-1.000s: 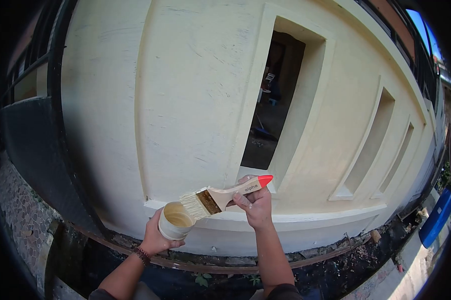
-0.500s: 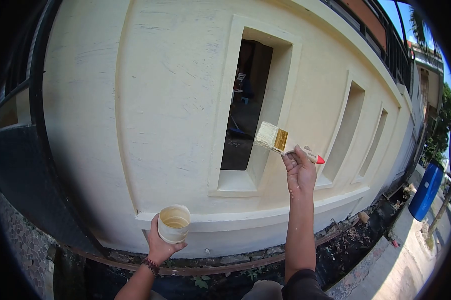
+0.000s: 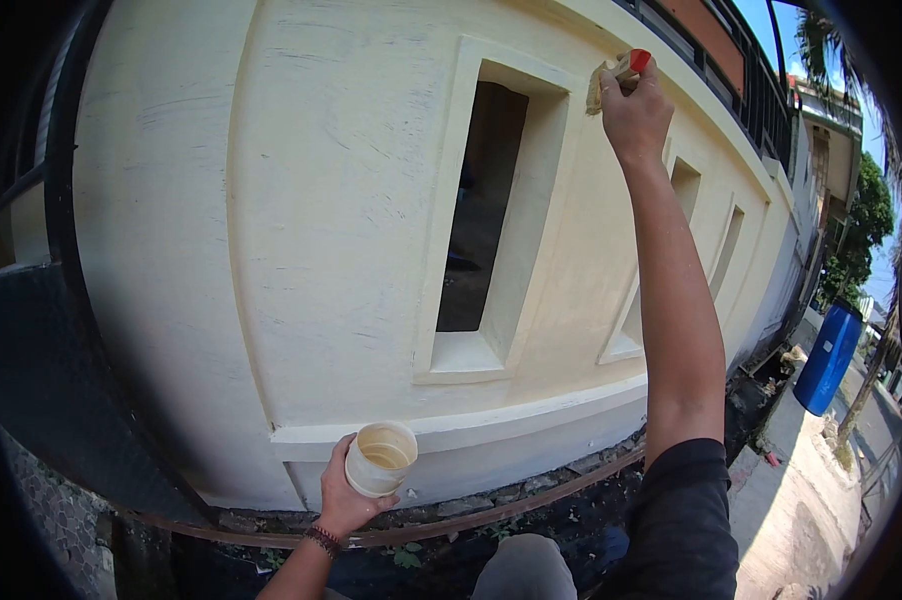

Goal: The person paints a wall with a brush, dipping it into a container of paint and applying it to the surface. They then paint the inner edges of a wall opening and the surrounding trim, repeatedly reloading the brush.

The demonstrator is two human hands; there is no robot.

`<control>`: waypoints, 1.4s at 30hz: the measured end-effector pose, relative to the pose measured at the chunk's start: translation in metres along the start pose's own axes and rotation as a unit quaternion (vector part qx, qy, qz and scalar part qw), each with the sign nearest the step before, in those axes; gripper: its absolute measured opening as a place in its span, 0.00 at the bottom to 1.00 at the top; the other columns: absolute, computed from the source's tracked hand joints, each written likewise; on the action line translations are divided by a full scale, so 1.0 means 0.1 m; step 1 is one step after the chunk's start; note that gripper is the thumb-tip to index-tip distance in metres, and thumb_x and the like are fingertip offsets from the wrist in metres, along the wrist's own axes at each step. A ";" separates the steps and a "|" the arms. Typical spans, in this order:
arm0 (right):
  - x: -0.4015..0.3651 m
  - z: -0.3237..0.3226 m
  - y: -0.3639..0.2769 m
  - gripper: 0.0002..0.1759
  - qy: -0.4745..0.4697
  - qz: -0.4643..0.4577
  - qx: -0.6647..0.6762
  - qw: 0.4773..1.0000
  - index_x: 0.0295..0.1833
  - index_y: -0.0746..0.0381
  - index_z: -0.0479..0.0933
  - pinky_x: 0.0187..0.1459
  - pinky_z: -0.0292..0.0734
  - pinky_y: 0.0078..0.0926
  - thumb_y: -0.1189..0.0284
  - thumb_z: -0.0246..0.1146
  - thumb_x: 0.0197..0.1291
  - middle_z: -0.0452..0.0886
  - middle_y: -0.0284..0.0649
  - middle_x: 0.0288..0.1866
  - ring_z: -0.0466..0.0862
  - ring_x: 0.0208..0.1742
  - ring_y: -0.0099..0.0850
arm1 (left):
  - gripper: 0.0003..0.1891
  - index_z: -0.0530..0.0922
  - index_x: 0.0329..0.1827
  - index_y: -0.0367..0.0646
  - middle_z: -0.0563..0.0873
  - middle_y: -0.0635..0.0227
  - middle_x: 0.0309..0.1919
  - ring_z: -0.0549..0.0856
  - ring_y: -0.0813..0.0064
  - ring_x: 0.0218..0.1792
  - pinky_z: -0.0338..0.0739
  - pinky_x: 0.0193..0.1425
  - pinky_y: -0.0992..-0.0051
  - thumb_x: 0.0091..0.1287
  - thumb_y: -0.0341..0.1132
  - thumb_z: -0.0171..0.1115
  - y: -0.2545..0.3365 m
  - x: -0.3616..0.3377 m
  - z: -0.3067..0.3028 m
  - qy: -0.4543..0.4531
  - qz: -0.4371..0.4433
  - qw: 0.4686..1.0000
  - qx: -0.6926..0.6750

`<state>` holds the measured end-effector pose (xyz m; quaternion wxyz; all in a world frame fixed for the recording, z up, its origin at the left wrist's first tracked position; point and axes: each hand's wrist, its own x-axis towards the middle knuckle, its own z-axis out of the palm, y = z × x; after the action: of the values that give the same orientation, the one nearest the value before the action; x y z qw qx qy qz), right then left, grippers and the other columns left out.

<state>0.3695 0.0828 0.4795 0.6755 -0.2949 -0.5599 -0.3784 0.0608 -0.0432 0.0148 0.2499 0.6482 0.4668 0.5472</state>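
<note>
Pale wall [image 3: 341, 250], outdoors, with dark scuff marks left of the tall window opening [image 3: 484, 205]. Right hand [image 3: 639, 120] raised, fingers closed round the handle of a red-tipped paintbrush [image 3: 623, 70]; bristles appear to meet the wall under its top edge, just right of the opening's upper right corner. Exact contact line partly hidden by hand and handle. Left hand [image 3: 345, 500] low, wrapped round a pale cup [image 3: 373, 480], mouth upward and tipped toward the viewer; cup hangs in front of the wall's lower ledge [image 3: 541, 412], near that ledge's left end. Inside looks coated cream; depth of contents cannot be told. Beaded bracelet [image 3: 323, 541] on the left wrist. Right arm is stretched far up, so a light grip and short, even strokes would likely serve best; pressing hard at such reach could splay the bristles. By the opening's raised frame [image 3: 561, 150], a slower pass with the brush edge should help avoid ridges. Cup best held level, well clear of the ledge, lest it knock and spill. Blue barrel [image 3: 828, 360] stands well apart, beyond the wall's right side.
</note>
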 end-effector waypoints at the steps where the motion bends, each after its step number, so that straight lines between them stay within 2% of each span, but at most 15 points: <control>1: 0.05 0.05 -0.04 0.18 -0.018 -0.012 -0.045 0.999 0.55 0.61 0.74 0.44 0.82 0.45 0.71 0.65 0.59 0.87 0.53 0.37 0.87 0.38 0.51 | 0.57 0.63 0.70 0.37 0.83 0.56 0.57 0.83 0.63 0.59 0.77 0.66 0.66 0.32 0.34 0.88 0.01 -0.01 -0.01 0.000 0.000 1.000 0.001; 5: 0.07 0.32 -0.17 0.19 -0.028 -0.019 -0.156 0.987 0.57 0.60 0.74 0.44 0.81 0.49 0.71 0.62 0.60 0.85 0.52 0.33 0.86 0.36 0.52 | 0.57 0.63 0.70 0.37 0.83 0.56 0.57 0.83 0.62 0.59 0.77 0.66 0.66 0.33 0.34 0.88 0.02 -0.03 -0.07 0.000 -0.024 1.000 0.014; 9: -0.04 0.32 -0.19 0.20 0.026 0.003 -0.081 0.996 0.57 0.61 0.73 0.45 0.81 0.48 0.72 0.65 0.59 0.86 0.50 0.34 0.87 0.40 0.51 | 0.56 0.64 0.69 0.38 0.83 0.55 0.57 0.83 0.61 0.59 0.77 0.66 0.66 0.33 0.35 0.87 0.05 -0.07 -0.16 0.001 -0.008 1.000 0.015; 11: -0.03 0.21 -0.12 0.21 0.096 0.144 0.033 0.984 0.57 0.66 0.71 0.43 0.86 0.45 0.77 0.67 0.59 0.86 0.49 0.39 0.88 0.43 0.47 | 0.56 0.64 0.69 0.38 0.83 0.54 0.57 0.83 0.60 0.59 0.77 0.66 0.65 0.33 0.35 0.87 0.06 -0.08 -0.19 0.001 -0.005 1.000 0.012; 12: 0.00 0.19 -0.07 0.21 0.093 0.141 0.035 0.985 0.57 0.66 0.71 0.43 0.86 0.45 0.77 0.67 0.59 0.86 0.49 0.39 0.88 0.43 0.47 | 0.55 0.64 0.69 0.38 0.83 0.54 0.57 0.83 0.60 0.59 0.77 0.66 0.65 0.33 0.35 0.87 0.07 -0.09 -0.20 0.002 -0.010 1.000 0.015; 14: 0.03 0.18 0.03 0.23 0.072 0.262 0.335 0.902 0.58 0.70 0.68 0.42 0.91 0.40 0.81 0.68 0.60 0.83 0.50 0.46 0.88 0.46 0.43 | 0.55 0.65 0.69 0.38 0.82 0.54 0.57 0.83 0.59 0.59 0.77 0.66 0.65 0.33 0.35 0.87 0.06 -0.10 -0.22 0.006 -0.016 1.000 0.019; 18: 0.03 0.23 -0.01 0.21 0.000 0.286 0.468 0.836 0.59 0.71 0.68 0.42 0.93 0.36 0.82 0.66 0.62 0.81 0.51 0.49 0.87 0.43 0.40 | 0.54 0.66 0.68 0.39 0.82 0.55 0.57 0.83 0.59 0.59 0.77 0.66 0.64 0.32 0.35 0.87 0.02 -0.09 -0.21 -0.003 -0.013 0.999 0.029; 22: 0.09 0.42 -0.11 0.20 -0.039 0.313 0.489 0.813 0.58 0.70 0.69 0.41 0.93 0.36 0.82 0.66 0.63 0.81 0.48 0.48 0.87 0.43 0.39 | 0.54 0.67 0.67 0.40 0.82 0.55 0.57 0.82 0.59 0.60 0.77 0.67 0.64 0.32 0.35 0.87 0.03 -0.08 -0.21 -0.009 -0.018 0.999 0.030; 24: 0.13 0.51 -0.20 0.17 -0.045 0.320 0.473 0.820 0.56 0.70 0.71 0.40 0.93 0.36 0.81 0.65 0.64 0.81 0.47 0.48 0.87 0.43 0.39 | 0.54 0.67 0.67 0.40 0.82 0.55 0.57 0.82 0.59 0.60 0.77 0.67 0.64 0.32 0.35 0.87 0.01 -0.08 -0.20 -0.009 -0.021 0.999 0.031; 26: 0.13 0.53 -0.29 0.21 -0.041 0.313 0.453 0.834 0.60 0.69 0.68 0.42 0.92 0.38 0.78 0.66 0.65 0.80 0.47 0.51 0.87 0.42 0.38 | 0.54 0.67 0.67 0.40 0.82 0.56 0.58 0.82 0.59 0.60 0.77 0.67 0.64 0.32 0.36 0.87 0.00 -0.08 -0.19 -0.012 -0.024 0.999 0.033; 28: 0.10 0.51 -0.32 0.18 0.054 0.263 0.368 0.891 0.55 0.67 0.73 0.41 0.90 0.36 0.78 0.68 0.61 0.84 0.46 0.46 0.88 0.43 0.38 | 0.53 0.67 0.67 0.40 0.82 0.56 0.58 0.82 0.59 0.60 0.77 0.67 0.64 0.32 0.36 0.88 0.00 -0.08 -0.20 -0.015 -0.027 0.999 0.033; 29: 0.07 0.47 -0.29 0.18 0.053 0.263 0.368 0.890 0.55 0.67 0.73 0.41 0.90 0.36 0.78 0.68 0.61 0.84 0.46 0.46 0.88 0.43 0.38 | 0.53 0.67 0.67 0.40 0.82 0.56 0.58 0.82 0.59 0.60 0.77 0.67 0.64 0.32 0.36 0.88 0.01 -0.08 -0.21 -0.015 -0.028 0.999 0.033; 31: 0.03 0.36 -0.11 0.21 0.122 0.115 0.072 0.983 0.56 0.63 0.75 0.45 0.85 0.38 0.72 0.71 0.58 0.88 0.46 0.42 0.89 0.41 0.40 | 0.53 0.68 0.67 0.41 0.82 0.56 0.58 0.82 0.59 0.60 0.77 0.67 0.64 0.32 0.36 0.88 0.05 -0.09 -0.21 -0.010 -0.027 0.999 0.041; 37: -0.02 0.20 0.06 0.21 0.065 0.095 -0.041 0.992 0.57 0.57 0.77 0.48 0.83 0.40 0.65 0.69 0.58 0.89 0.47 0.40 0.89 0.41 0.45 | 0.54 0.68 0.67 0.41 0.82 0.56 0.58 0.82 0.59 0.60 0.76 0.67 0.64 0.31 0.37 0.88 -0.03 -0.08 -0.17 -0.028 -0.021 0.999 0.042; 42: 0.01 0.31 -0.03 0.19 0.046 0.060 -0.082 0.994 0.56 0.56 0.77 0.46 0.82 0.43 0.68 0.67 0.58 0.88 0.48 0.37 0.88 0.39 0.47 | 0.54 0.67 0.67 0.40 0.82 0.56 0.58 0.82 0.58 0.60 0.77 0.67 0.64 0.31 0.37 0.88 0.01 -0.07 -0.16 -0.027 -0.022 0.999 0.040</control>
<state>0.3504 0.1069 0.4869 0.6957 -0.3645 -0.4768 -0.3947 0.0466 -0.0528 0.0162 0.2484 0.6619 0.4959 0.5042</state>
